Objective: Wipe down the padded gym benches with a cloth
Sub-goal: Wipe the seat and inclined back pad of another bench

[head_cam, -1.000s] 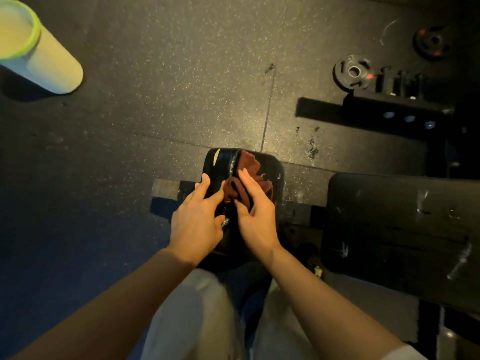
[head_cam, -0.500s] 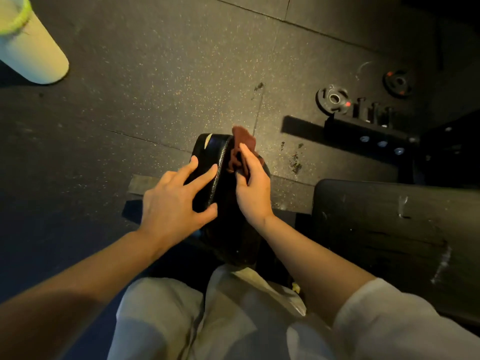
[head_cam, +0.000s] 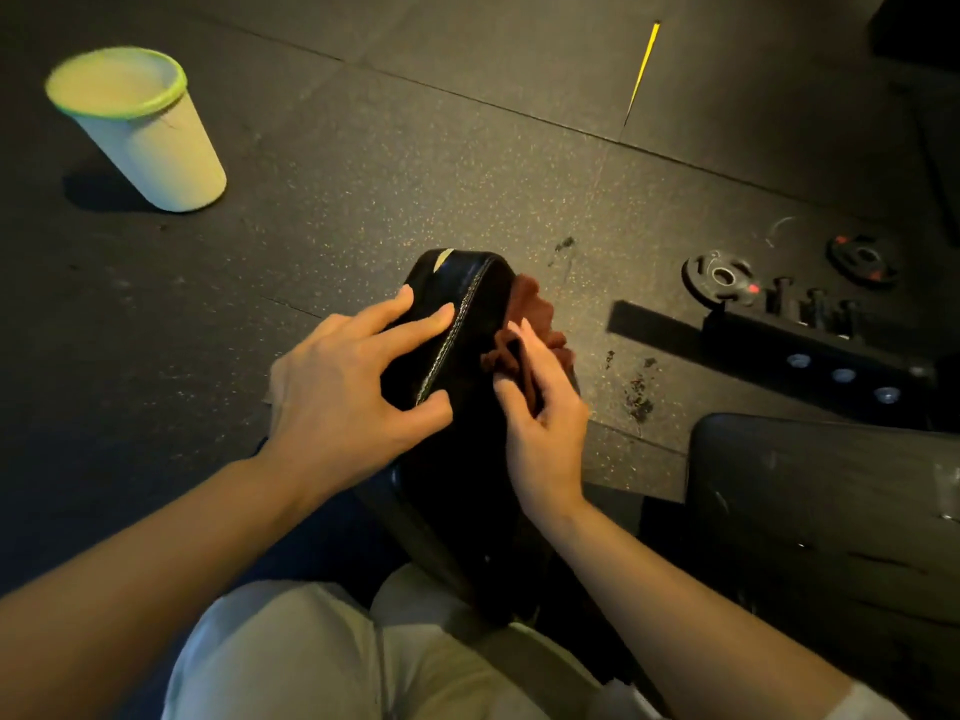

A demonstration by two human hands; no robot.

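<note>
A narrow black padded bench pad (head_cam: 470, 459) with a stitched seam runs away from me between my knees. My left hand (head_cam: 348, 387) rests on its left side, fingers spread and straight, thumb against the pad. My right hand (head_cam: 540, 418) presses a crumpled reddish-brown cloth (head_cam: 530, 324) against the pad's right side, fingers laid over it and thumb tucked beside it. Part of the cloth sticks out past my fingertips near the pad's far end. A second black pad (head_cam: 821, 517) lies to the right.
A white bin with a green rim (head_cam: 145, 132) stands on the dark rubber floor at the far left. Small weight plates (head_cam: 722, 278) and a black rack base with pegs (head_cam: 810, 350) sit at the right. A yellow line (head_cam: 643, 70) marks the floor.
My left hand has slid off the top and spread over the pad's left side. My right hand with the cloth has shifted to the pad's right side. The view tilted up.
</note>
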